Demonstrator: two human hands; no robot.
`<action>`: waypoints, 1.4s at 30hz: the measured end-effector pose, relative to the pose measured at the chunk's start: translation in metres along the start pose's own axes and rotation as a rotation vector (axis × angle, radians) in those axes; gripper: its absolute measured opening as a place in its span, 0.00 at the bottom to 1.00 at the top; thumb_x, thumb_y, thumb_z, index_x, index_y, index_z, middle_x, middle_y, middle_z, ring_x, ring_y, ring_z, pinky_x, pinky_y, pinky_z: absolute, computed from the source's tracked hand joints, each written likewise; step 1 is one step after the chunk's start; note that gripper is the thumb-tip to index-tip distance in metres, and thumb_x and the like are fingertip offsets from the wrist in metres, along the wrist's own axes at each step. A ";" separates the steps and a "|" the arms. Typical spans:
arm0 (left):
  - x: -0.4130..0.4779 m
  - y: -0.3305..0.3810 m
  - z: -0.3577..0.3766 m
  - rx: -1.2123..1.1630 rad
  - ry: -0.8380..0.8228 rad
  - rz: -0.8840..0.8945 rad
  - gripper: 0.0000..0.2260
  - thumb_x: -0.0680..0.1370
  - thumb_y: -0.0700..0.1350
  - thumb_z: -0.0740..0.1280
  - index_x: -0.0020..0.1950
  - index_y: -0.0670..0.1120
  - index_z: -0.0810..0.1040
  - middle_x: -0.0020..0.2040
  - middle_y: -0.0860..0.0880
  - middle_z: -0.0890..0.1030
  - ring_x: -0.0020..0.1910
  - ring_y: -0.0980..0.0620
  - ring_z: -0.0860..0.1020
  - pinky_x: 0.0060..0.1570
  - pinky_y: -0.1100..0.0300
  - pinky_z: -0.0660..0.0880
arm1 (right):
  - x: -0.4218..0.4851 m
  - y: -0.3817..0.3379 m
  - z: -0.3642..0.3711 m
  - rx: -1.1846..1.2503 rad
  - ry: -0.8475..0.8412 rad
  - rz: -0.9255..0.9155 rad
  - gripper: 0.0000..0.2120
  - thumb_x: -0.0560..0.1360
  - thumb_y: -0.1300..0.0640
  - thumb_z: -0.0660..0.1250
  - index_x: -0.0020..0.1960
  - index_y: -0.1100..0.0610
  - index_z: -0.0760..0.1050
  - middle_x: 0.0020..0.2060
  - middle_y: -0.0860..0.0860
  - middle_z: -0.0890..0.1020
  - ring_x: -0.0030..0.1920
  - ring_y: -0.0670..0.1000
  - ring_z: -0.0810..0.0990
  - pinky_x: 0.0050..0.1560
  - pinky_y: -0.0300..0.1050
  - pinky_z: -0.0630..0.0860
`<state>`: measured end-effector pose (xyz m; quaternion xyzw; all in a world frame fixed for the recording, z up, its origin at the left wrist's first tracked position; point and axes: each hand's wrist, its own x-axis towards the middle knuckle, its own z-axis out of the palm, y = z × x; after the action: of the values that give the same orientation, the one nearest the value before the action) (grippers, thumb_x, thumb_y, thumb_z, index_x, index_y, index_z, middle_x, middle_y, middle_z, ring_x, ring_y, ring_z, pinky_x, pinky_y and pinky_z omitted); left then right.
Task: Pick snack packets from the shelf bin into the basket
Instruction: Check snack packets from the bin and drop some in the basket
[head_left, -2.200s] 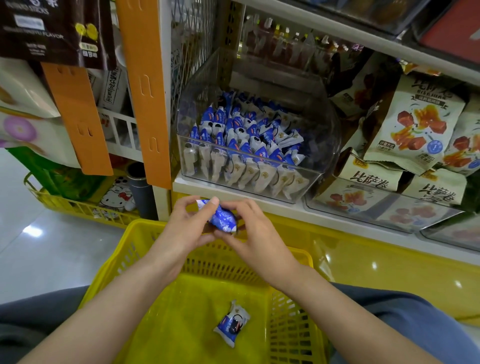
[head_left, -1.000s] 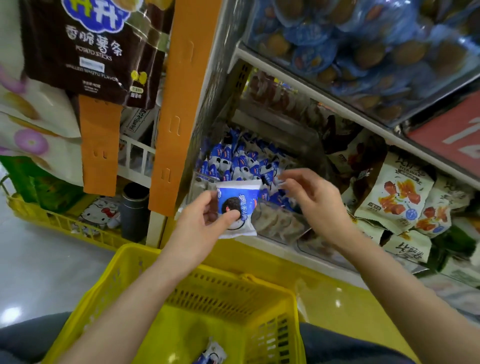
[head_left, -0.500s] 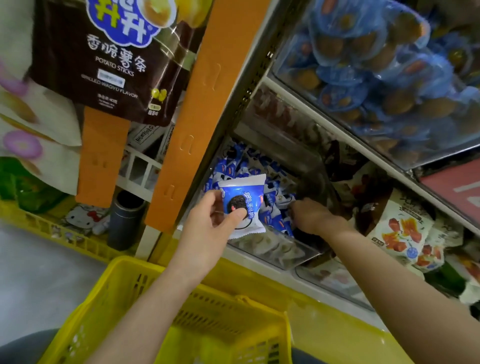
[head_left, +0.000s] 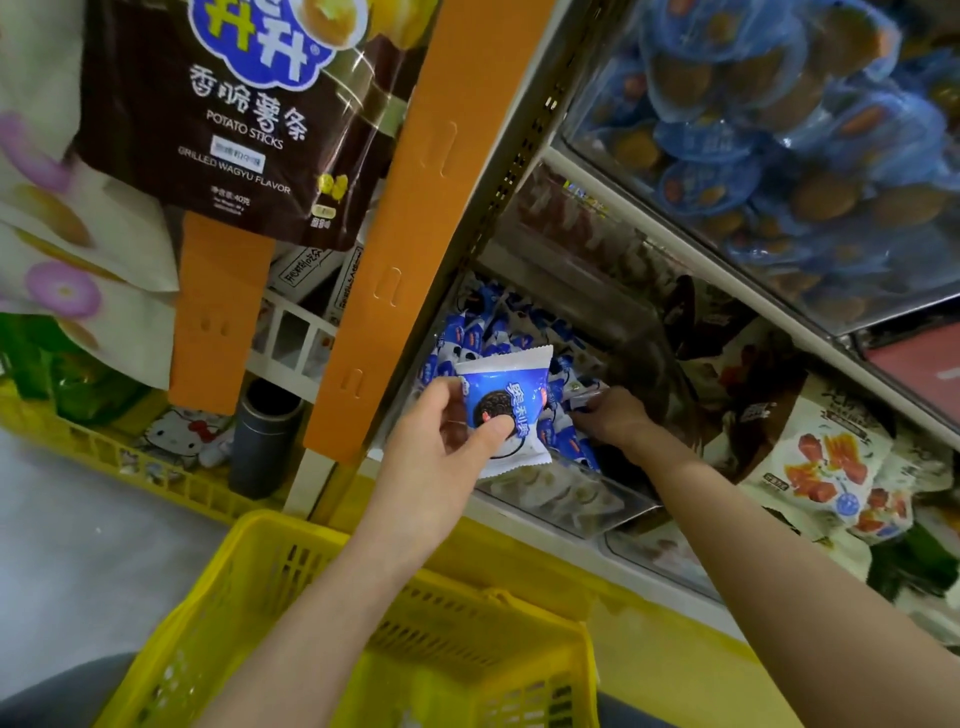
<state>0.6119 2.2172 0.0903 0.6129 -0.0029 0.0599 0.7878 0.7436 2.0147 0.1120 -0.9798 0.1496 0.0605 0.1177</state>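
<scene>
My left hand (head_left: 441, 457) pinches a blue and white cookie packet (head_left: 511, 410) between thumb and fingers, held up in front of the clear shelf bin (head_left: 582, 504). My right hand (head_left: 610, 415) is inside the bin among several blue packets (head_left: 478, 332), its fingers closing on a packet (head_left: 584, 397) at the pile's right side. The yellow basket (head_left: 291, 561) sits below both arms; its floor is mostly out of view.
An orange shelf post (head_left: 415, 234) rises left of the bin, with a dark potato sticks bag (head_left: 244, 114) hanging beside it. Bags with red pictures (head_left: 826, 467) fill the neighbouring bin on the right. Blue wrapped cakes (head_left: 779, 130) sit on the upper shelf.
The view has tilted further up and the basket floor has left the frame. My right hand has stayed in the bin, working among the packets. My left hand keeps the same packet raised.
</scene>
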 end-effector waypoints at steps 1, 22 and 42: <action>0.000 0.000 0.000 -0.006 -0.004 0.003 0.13 0.75 0.46 0.68 0.58 0.50 0.72 0.53 0.53 0.79 0.49 0.61 0.79 0.41 0.72 0.76 | 0.000 -0.001 -0.001 -0.010 -0.003 0.005 0.19 0.74 0.55 0.69 0.59 0.66 0.74 0.58 0.61 0.78 0.57 0.58 0.78 0.58 0.46 0.74; -0.039 0.003 0.004 -0.246 -0.152 -0.212 0.07 0.77 0.45 0.64 0.52 0.55 0.75 0.40 0.57 0.82 0.37 0.64 0.78 0.44 0.64 0.75 | -0.140 0.006 -0.040 0.591 0.414 -0.505 0.18 0.71 0.59 0.71 0.54 0.49 0.66 0.44 0.40 0.75 0.46 0.38 0.76 0.45 0.32 0.75; -0.057 -0.004 -0.007 -0.227 -0.184 -0.213 0.34 0.60 0.51 0.74 0.64 0.48 0.71 0.54 0.50 0.82 0.53 0.54 0.80 0.55 0.55 0.75 | -0.203 -0.003 0.009 0.896 -0.170 -0.501 0.08 0.76 0.57 0.65 0.54 0.52 0.74 0.49 0.46 0.81 0.47 0.38 0.78 0.49 0.33 0.76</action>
<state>0.5550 2.2182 0.0800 0.5198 -0.0169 -0.0810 0.8502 0.5512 2.0768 0.1355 -0.8308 -0.0884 0.0396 0.5480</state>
